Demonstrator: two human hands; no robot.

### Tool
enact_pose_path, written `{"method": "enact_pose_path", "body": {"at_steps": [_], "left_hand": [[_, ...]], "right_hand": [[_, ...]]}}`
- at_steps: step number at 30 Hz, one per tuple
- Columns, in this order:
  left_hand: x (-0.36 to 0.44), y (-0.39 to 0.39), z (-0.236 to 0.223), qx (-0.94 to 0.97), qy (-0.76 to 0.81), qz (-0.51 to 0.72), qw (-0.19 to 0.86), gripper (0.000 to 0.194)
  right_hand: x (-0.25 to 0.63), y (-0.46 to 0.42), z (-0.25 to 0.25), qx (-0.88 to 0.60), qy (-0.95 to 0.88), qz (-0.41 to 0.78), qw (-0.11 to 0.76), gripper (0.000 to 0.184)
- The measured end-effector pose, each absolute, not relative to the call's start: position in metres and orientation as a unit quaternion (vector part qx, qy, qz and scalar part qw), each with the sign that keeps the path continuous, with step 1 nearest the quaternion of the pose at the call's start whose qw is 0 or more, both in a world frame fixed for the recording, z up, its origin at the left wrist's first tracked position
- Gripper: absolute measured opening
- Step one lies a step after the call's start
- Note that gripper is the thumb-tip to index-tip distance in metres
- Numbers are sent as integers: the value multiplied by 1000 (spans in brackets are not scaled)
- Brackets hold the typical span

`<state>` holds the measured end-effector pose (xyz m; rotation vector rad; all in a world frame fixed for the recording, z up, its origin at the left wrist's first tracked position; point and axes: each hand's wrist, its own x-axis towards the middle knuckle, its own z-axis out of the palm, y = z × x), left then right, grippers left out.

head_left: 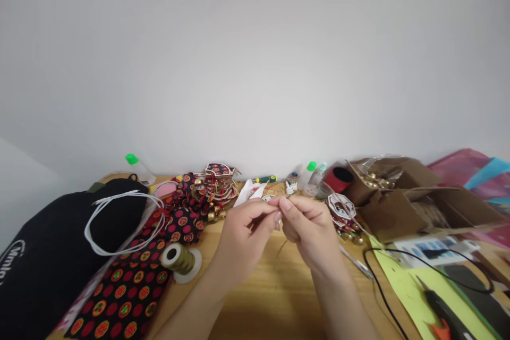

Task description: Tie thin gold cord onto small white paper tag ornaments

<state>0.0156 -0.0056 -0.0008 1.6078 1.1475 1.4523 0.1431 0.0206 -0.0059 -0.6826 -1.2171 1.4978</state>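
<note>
My left hand (247, 227) and my right hand (309, 226) meet above the middle of the wooden table, thumbs and fingertips pinched together. Between them they grip a thin olive-brown thread (282, 248), whose loose end dangles under the fingers; most of it is hidden. A spool of olive thread (181, 258) stands to the left of my left hand. Behind my hands, a white paper piece (249, 191) is partly covered. Close by my right hand lies an octagonal patterned charm (341, 206) with small bells.
Patterned fabric (131, 292), a white cable coil (119, 249) and a black bag (51, 255) fill the left. A stack of charms (218, 183) sits at the back. Cardboard boxes (392, 218), tweezers (356, 262), a black cord (378, 287) and a black-handled tool (442, 305) occupy the right.
</note>
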Motion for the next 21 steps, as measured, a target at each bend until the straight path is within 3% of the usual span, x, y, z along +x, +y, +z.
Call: {"method": "enact_pose_path", "body": {"at_steps": [21], "left_hand": [[11,-6,1,612,444,549,356,21]], "right_hand": [[143,21,-1,-245,-452,687,513,23]]}}
